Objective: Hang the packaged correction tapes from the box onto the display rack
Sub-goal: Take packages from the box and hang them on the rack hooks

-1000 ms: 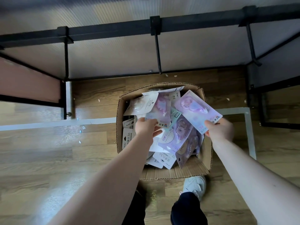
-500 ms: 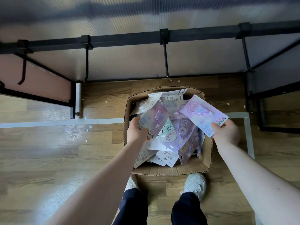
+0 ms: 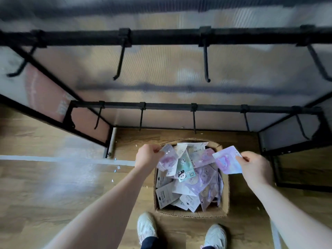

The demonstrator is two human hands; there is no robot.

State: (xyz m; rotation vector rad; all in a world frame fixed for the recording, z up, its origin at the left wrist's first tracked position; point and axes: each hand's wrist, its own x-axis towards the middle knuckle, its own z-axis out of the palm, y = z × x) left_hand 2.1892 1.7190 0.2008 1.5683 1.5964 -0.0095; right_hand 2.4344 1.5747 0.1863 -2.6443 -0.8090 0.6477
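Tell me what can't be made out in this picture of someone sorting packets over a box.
- Head view: small print on the packets in the box is too small and blurred to read.
- The top rail of the display rack is smeared by motion blur.
- The packet in the left hand is blurred; its design is unclear.
- The right hand covers a corner of its packet.

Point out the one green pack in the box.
The panda pack, top of the pile in the box between the hands: mint green with a panda, while those around it are purple or white.
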